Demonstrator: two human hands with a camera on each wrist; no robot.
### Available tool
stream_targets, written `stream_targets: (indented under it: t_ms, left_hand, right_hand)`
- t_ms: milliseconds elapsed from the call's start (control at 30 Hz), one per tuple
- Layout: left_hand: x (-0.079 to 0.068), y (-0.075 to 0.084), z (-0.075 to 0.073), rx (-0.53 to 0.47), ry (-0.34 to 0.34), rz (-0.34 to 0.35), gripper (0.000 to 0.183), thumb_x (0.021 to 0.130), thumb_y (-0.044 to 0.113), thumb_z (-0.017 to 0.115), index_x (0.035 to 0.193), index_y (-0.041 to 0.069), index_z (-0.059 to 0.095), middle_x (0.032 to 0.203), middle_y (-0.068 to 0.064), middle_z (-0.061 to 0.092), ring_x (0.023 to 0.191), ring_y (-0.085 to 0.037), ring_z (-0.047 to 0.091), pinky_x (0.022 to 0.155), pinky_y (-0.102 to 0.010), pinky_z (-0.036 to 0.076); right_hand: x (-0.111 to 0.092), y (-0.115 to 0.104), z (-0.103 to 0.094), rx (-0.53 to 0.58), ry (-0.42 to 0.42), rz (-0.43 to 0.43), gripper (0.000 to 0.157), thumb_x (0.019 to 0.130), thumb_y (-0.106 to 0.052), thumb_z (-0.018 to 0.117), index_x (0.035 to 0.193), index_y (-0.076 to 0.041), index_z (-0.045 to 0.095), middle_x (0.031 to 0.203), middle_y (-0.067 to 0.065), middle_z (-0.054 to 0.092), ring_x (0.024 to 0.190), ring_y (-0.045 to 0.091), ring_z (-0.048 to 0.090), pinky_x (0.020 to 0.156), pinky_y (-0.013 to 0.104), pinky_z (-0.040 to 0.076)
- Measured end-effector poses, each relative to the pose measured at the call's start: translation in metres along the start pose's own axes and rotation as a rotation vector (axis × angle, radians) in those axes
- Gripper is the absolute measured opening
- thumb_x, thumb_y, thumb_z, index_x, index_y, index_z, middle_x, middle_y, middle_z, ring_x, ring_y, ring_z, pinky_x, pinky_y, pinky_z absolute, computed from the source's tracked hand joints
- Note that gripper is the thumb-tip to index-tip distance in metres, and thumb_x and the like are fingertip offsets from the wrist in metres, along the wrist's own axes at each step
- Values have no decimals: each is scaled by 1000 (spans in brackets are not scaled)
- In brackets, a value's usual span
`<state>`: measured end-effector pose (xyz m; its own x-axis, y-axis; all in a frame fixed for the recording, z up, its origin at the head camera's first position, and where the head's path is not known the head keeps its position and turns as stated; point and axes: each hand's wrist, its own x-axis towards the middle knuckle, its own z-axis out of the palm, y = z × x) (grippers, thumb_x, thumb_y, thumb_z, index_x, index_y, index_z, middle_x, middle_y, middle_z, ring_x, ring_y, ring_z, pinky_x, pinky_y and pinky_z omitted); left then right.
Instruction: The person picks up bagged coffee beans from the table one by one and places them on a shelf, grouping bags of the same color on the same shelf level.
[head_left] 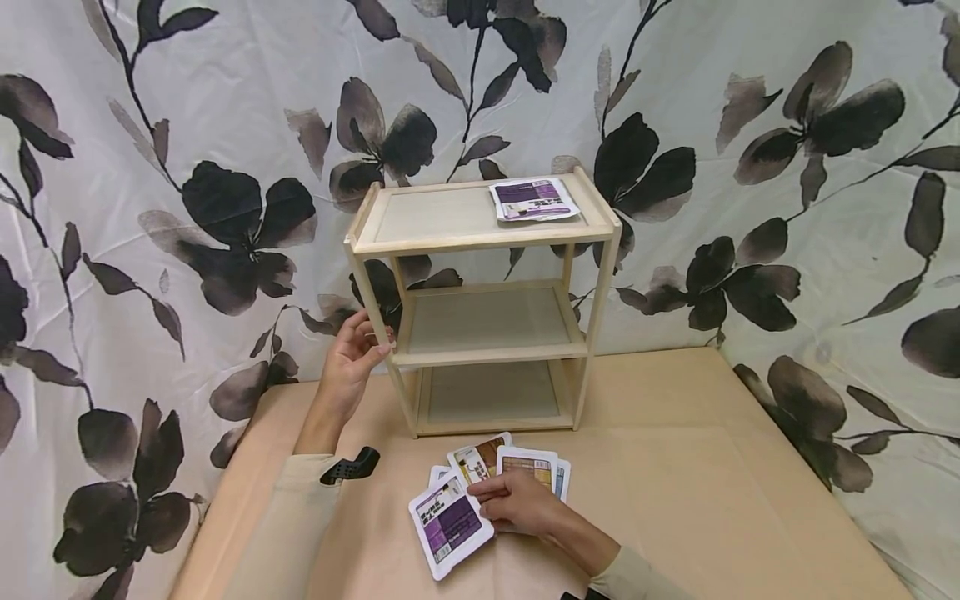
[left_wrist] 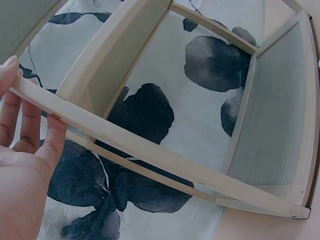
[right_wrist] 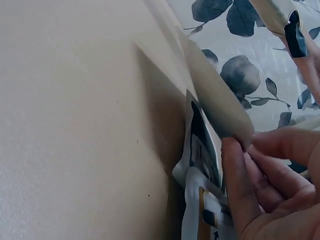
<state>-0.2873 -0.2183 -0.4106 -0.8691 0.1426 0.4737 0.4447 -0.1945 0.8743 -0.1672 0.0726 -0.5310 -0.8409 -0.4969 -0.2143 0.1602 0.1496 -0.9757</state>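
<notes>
A three-tier wooden shelf (head_left: 487,357) stands near the back of the table. My left hand (head_left: 350,360) holds its left front post, thumb on one side and fingers on the other, as the left wrist view shows the post (left_wrist: 125,137) crossing the hand (left_wrist: 25,165). My right hand (head_left: 521,502) pinches the edge of a purple-and-white packet (head_left: 450,523) in front of the shelf. In the right wrist view this packet (right_wrist: 220,95) is tilted up between thumb and fingers. Under and beside it lie several other flat packets, including a brown-and-yellow packet (head_left: 476,460).
Another purple-and-white packet (head_left: 534,200) lies on the right part of the top tier. Behind the shelf hangs a white cloth (head_left: 247,92) with dark flowers. The tan table (head_left: 697,467) reaches past the shelf on both sides.
</notes>
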Motion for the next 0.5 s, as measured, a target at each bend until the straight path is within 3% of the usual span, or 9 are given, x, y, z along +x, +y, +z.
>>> stream_targets:
  t_ms: [100, 267, 400, 500]
  left_hand:
    - [0, 0, 0, -1, 3, 1, 60, 95, -13, 58, 150, 5, 40, 116, 1, 64, 108, -24, 57, 94, -26, 51]
    - [0, -1, 0, -6, 3, 5, 60, 95, -13, 58, 149, 9, 44, 117, 0, 63, 108, -23, 57, 94, -26, 51]
    - [0, -2, -1, -7, 1, 6, 60, 95, -13, 58, 149, 10, 45, 118, 0, 63, 109, -25, 57, 95, -26, 52]
    - [0, -2, -1, -4, -2, 6, 60, 95, -13, 58, 150, 6, 42, 118, 0, 63, 109, -24, 57, 95, -26, 52]
  right_hand:
    - [0, 0, -1, -21, 72, -35, 35, 88, -4, 73, 120, 9, 69, 103, 16, 74, 85, 13, 69, 73, 26, 60]
    - [1, 0, -4, 37, 165, -62, 41, 85, -1, 78, 122, 11, 66, 100, 18, 72, 77, 13, 68, 64, 28, 61]
    - [2, 3, -8, 96, 137, -48, 48, 86, 4, 73, 132, 7, 60, 107, 22, 67, 80, 16, 67, 64, 31, 61]
    - [2, 4, -10, 92, 78, -44, 45, 88, 4, 68, 132, 6, 62, 111, 24, 67, 84, 19, 69, 66, 32, 62]
